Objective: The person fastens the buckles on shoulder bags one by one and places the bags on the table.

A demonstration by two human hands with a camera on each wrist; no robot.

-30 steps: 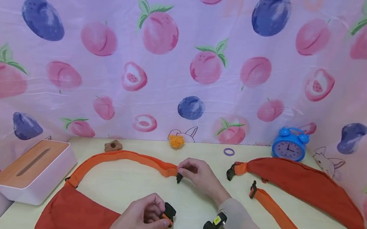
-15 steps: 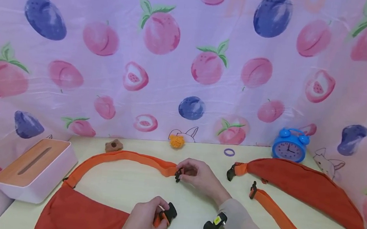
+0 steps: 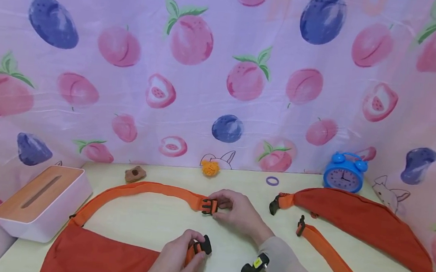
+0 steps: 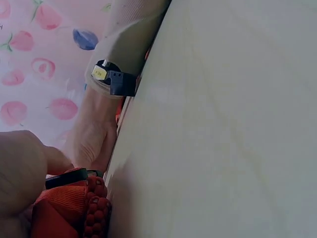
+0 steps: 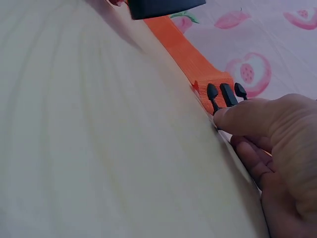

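Observation:
A rust-red waist bag [image 3: 99, 254] lies at the front left, its orange strap [image 3: 144, 187] curving back and to the right across the table. My right hand [image 3: 241, 214] pinches the black pronged buckle half [image 3: 208, 206] at that strap's end. In the right wrist view, its prongs [image 5: 212, 92] point away from the thumb, over the orange webbing. Nearer the front, my left hand [image 3: 177, 258] grips the black socket half of the buckle [image 3: 207, 245] by its short orange webbing. The two buckle halves are apart. The left wrist view shows the socket half [image 4: 67, 178] edge-on.
A second rust-red waist bag [image 3: 364, 224] with a loose orange strap [image 3: 338, 264] lies on the right. Behind it stands a blue alarm clock [image 3: 343, 176]. A tissue box [image 3: 41, 201] is at left; a brown trinket [image 3: 135, 174], yellow ball [image 3: 210, 168] and purple ring [image 3: 272, 181] line the back.
My right hand has turned the pronged half so its flat face and prongs show, pointing left. My left hand has shifted slightly right, with the socket half tilted more upright.

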